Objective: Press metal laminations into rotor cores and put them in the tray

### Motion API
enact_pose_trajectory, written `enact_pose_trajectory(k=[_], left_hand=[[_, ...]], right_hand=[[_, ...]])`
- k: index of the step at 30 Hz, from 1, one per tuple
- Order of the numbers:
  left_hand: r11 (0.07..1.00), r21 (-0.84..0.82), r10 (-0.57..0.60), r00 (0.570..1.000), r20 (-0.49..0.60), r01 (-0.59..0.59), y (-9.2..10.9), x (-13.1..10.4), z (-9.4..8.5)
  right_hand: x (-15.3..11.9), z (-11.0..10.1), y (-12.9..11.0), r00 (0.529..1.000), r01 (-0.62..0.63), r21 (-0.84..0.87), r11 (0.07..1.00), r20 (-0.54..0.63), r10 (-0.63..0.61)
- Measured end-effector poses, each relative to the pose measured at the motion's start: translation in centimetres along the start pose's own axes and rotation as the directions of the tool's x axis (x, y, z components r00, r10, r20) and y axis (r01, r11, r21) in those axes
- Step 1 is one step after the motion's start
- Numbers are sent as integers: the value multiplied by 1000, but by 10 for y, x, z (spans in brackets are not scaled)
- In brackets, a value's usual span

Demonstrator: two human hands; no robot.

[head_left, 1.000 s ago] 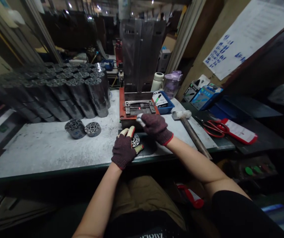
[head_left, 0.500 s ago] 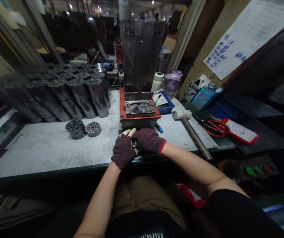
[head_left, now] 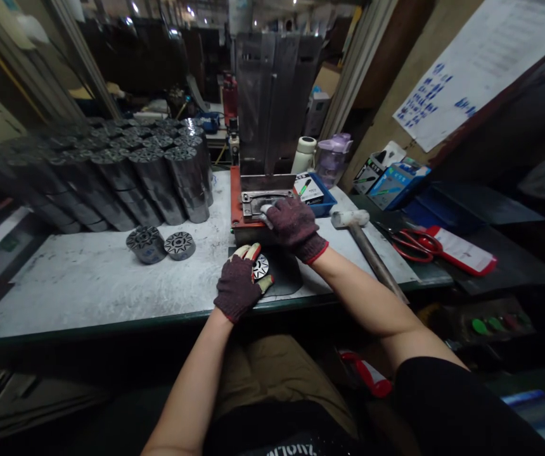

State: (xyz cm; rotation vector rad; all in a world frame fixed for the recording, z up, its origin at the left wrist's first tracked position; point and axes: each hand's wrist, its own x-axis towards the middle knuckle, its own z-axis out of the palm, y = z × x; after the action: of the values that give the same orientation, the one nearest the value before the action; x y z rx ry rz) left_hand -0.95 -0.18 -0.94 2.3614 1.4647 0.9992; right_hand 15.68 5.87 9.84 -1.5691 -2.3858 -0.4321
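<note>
My left hand (head_left: 238, 285), in a dark knit glove, rests on the bench's front edge and grips a round slotted metal disc stack (head_left: 260, 266) lying on a dark mat (head_left: 286, 273). My right hand (head_left: 293, 225), gloved the same way, reaches onto the red-based press fixture (head_left: 235, 196) just behind, fingers curled with a small pale piece (head_left: 267, 210) at the fingertips over the fixture's metal plate. I cannot tell exactly what that piece is.
Tall stacks of slotted metal cylinders (head_left: 158, 174) fill the bench's back left; two short stacks (head_left: 161, 244) lie in front of them. A rubber mallet (head_left: 367, 250), blue tray (head_left: 322, 196), bottles (head_left: 332, 158), red scissors (head_left: 412, 244) and boxes sit to the right.
My right hand came back from the fixture to meet my left hand at the disc stack, then moved forward onto the fixture again. My left hand stayed in place.
</note>
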Motion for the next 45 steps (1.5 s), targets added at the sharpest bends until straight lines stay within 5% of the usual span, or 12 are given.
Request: enact_pose_trajectory(k=[4, 7, 11, 15, 17, 20, 22, 24, 28, 33, 39, 45], left_hand=[[1000, -2, 2, 1000, -13, -2, -1, 0, 1], [999, -28, 16, 1000, -22, -17, -2, 0, 1], [995, -81, 53, 998, -32, -56, -4, -2, 1], [996, -86, 24, 999, -44, -28, -5, -1, 1], [998, -41, -59, 997, -41, 57, -4, 1, 1], [994, 16, -105, 994, -33, 106, -2, 3, 2], [997, 19, -70, 997, -39, 70, -1, 3, 3], [999, 12, -31, 999, -42, 32, -2, 2, 4], [1000, 13, -2, 1000, -26, 3, -4, 1, 4], [999, 22, -38, 999, -17, 39, -3, 2, 3], [1000, -16, -12, 1000, -5, 12, -4, 2, 2], [999, -23, -39, 999, -7, 39, -5, 2, 3]], right_hand=[[-39, 18, -6, 999, 35, 207, 978, -41, -27], [-56, 28, -12, 975, 127, 254, 959, 146, -168], [-47, 18, -24, 876, 175, 171, 970, 423, -233], [-35, 7, -32, 867, 110, 78, 991, 480, -134], [-35, 7, -29, 915, 21, 80, 997, 400, -51], [-30, 9, -14, 996, -32, 56, 998, 81, 27], [-18, 11, -4, 994, -25, 27, 999, -102, 28], [-1, 12, 4, 991, -5, 18, 1000, -133, 8], [14, 4, 4, 999, 28, -3, 1000, -34, -28], [-28, 7, -17, 997, 29, 49, 998, 68, -32], [-57, 10, -38, 880, 90, 96, 991, 458, -124], [-40, 3, -42, 844, 144, 49, 988, 515, -149]])
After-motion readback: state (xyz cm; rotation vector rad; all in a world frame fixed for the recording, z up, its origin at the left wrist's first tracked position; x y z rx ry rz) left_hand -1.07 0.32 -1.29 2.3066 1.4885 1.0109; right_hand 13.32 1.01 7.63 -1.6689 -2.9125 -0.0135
